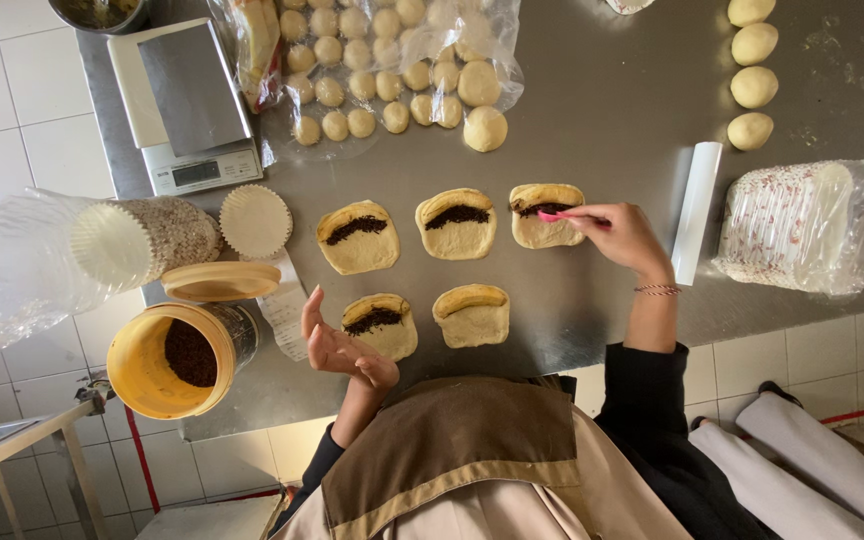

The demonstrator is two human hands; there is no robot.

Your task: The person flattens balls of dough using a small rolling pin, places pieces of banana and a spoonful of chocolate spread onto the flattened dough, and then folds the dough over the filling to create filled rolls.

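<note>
Our right hand (620,235) was closed around a small pink spatula (555,215), pressing dark filling onto the dough piece (542,236) farthest right of the yellow tub (130,362), up and across the steel table (602,120). Our left hand (337,345) hung open and empty, just right of the tub. We judged the spreading step nearly through: one plain dough piece (472,318) lay bare, so the next move seemed to call for fresh filling from the tub.
</note>
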